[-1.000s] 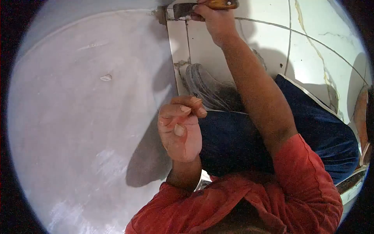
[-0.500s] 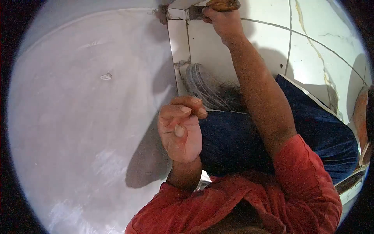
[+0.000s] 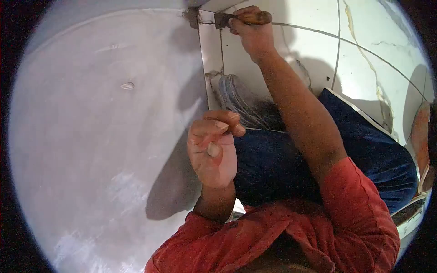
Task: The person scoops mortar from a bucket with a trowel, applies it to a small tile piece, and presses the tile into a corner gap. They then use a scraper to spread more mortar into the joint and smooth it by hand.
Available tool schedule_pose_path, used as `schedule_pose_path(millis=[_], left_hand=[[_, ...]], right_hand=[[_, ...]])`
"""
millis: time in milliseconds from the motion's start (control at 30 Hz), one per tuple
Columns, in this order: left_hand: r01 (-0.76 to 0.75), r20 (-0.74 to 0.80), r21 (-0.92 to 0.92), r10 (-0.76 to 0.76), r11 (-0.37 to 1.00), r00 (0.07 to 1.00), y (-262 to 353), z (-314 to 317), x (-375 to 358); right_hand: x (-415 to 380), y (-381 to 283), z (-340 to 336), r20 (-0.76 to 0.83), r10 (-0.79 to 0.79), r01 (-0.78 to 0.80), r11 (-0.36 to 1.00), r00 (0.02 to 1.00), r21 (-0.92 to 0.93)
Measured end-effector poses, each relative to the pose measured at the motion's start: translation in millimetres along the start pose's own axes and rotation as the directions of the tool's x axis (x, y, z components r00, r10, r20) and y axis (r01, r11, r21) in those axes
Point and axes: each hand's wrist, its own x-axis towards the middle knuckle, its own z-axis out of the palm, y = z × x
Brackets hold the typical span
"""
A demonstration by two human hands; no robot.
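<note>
My right hand grips a putty knife by its wooden handle. Its dark, flat blade points left and lies at the tile strip near the corner, across a joint line. Lower down, my left hand is raised beside the wall with the palm showing. Its fingers are loosely curled, the thumb bends in over the palm, and nothing shows in it.
A smooth grey-white wall fills the left side, with a small chip mark on it. White veined floor tiles with dark joints lie at right. My bent leg in dark blue trousers is below, by a greyish stringy bundle.
My right hand has shifted slightly left and down with the putty knife, whose handle now lies flatter and whose blade shows more. My left hand has hardly moved.
</note>
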Motion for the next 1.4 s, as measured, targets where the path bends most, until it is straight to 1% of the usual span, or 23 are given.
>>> schedule_pose_path(millis=[133, 233, 300, 333, 400, 433, 500, 533, 600, 633, 733, 833, 900, 933, 1000, 1033, 1100, 1133, 1200, 1233, 1300, 1333, 1400], left_hand=[[0.006, 0.014, 0.000, -0.006, 1.000, 1.000, -2.9, -4.4, -1.2], [0.005, 0.029, -0.013, -0.005, 1.000, 1.000, -3.5, -6.2, -1.3], [0.005, 0.031, -0.016, -0.005, 1.000, 1.000, -3.1, -5.9, -1.1], [-0.006, 0.033, -0.014, 0.007, 1.000, 0.999, -3.6, -5.4, -1.4], [-0.015, 0.033, -0.012, 0.016, 1.000, 0.999, -4.2, -5.5, -1.5], [-0.012, 0.036, -0.021, 0.013, 1.000, 0.999, -4.2, -6.2, -1.5], [-0.008, 0.039, -0.027, 0.009, 1.000, 0.999, -4.0, -6.0, -1.1], [-0.010, 0.037, -0.019, 0.011, 1.000, 0.999, -3.2, -4.9, -1.5], [-0.014, 0.033, -0.011, 0.014, 1.000, 0.999, -2.2, -3.3, -1.5], [-0.010, 0.018, 0.001, 0.010, 1.000, 1.000, -1.6, -2.7, -1.8], [-0.007, 0.017, 0.008, 0.006, 1.000, 1.000, -2.5, -5.0, -0.7], [0.004, 0.024, 0.007, -0.004, 1.000, 1.000, -0.5, -4.3, -1.6], [0.007, 0.020, 0.006, -0.008, 1.000, 1.000, 0.0, -3.7, -1.6], [-0.003, 0.017, 0.008, 0.003, 1.000, 1.000, -0.6, -3.6, -1.2], [-0.013, 0.016, 0.009, 0.013, 1.000, 1.000, -1.7, -3.1, -0.6], [-0.017, 0.019, 0.003, 0.017, 1.000, 1.000, -1.7, -3.2, -1.4], [-0.019, 0.020, -0.003, 0.019, 1.000, 1.000, -1.6, -3.7, -1.1], [-0.011, 0.025, -0.007, 0.011, 1.000, 1.000, -1.2, -4.0, -0.9], [-0.003, 0.029, -0.012, 0.003, 1.000, 1.000, -1.0, -4.2, -0.9], [-0.002, 0.030, -0.021, 0.002, 1.000, 1.000, -1.0, -4.2, -1.0], [-0.001, 0.031, -0.033, 0.002, 0.999, 1.000, -1.3, -3.8, -0.6], [-0.016, 0.033, -0.013, 0.017, 1.000, 0.999, -1.4, -3.6, -0.3], [-0.030, 0.034, 0.011, 0.030, 0.999, 0.999, -1.3, -4.7, -0.3]], right_hand=[[-5.0, -7.7, 3.3, 0.037, 0.022, -0.023, 1.000, 0.999, 0.013], [-6.0, -15.8, 4.1, 0.029, -0.041, 0.040, 0.998, 0.999, 0.043], [-6.7, -26.5, 3.4, 0.040, -0.087, 0.089, 0.994, 0.995, -0.061], [-2.1, -28.3, 3.4, 0.041, -0.087, 0.089, 0.994, 0.995, -0.060], [9.0, -31.3, 3.1, 0.121, -0.325, 0.333, 0.942, 0.938, -0.051], [7.8, -38.2, 3.6, 0.120, -0.323, 0.331, 0.942, 0.939, -0.052], [1.4, -51.5, 6.0, 0.111, 0.005, -0.015, 0.996, 0.994, 0.091], [2.7, -45.4, 6.2, 0.110, 0.008, -0.018, 0.996, 0.994, 0.092], [8.5, -33.7, 7.7, 0.180, -0.126, 0.110, 0.989, 0.976, 0.098], [7.7, -37.5, 8.9, 0.178, -0.124, 0.108, 0.989, 0.976, 0.098], [7.8, -47.6, 8.8, 0.157, -0.038, 0.041, 0.999, 0.987, -0.015], [6.9, -49.5, 7.1, 0.224, 0.009, -0.014, 1.000, 0.974, 0.020], [7.8, -47.1, 6.0, 0.174, -0.022, -0.016, 0.977, 0.984, 0.214], [8.0, -47.3, 5.7, 0.175, -0.024, -0.014, 0.977, 0.984, 0.213], [8.0, -47.7, 4.8, 0.130, 0.019, -0.023, 0.999, 0.991, 0.031], [6.9, -49.8, 5.7, 0.130, 0.019, -0.023, 0.999, 0.991, 0.031], [6.8, -52.6, 8.4, 0.177, 0.102, -0.125, 0.984, 0.979, 0.124], [6.8, -49.8, 8.4, 0.177, 0.104, -0.127, 0.984, 0.979, 0.123], [7.3, -44.4, 8.4, 0.198, -0.024, -0.012, 0.983, 0.980, 0.181], [7.5, -45.7, 8.7, 0.197, -0.024, -0.012, 0.984, 0.980, 0.180], [8.9, -48.5, 9.6, 0.182, -0.082, 0.080, 0.997, 0.980, 0.022], [7.5, -53.2, 11.5, 0.182, -0.083, 0.081, 0.997, 0.980, 0.020], [2.0, -62.0, 16.3, 0.123, 0.004, -0.011, 0.998, 0.992, 0.058]])
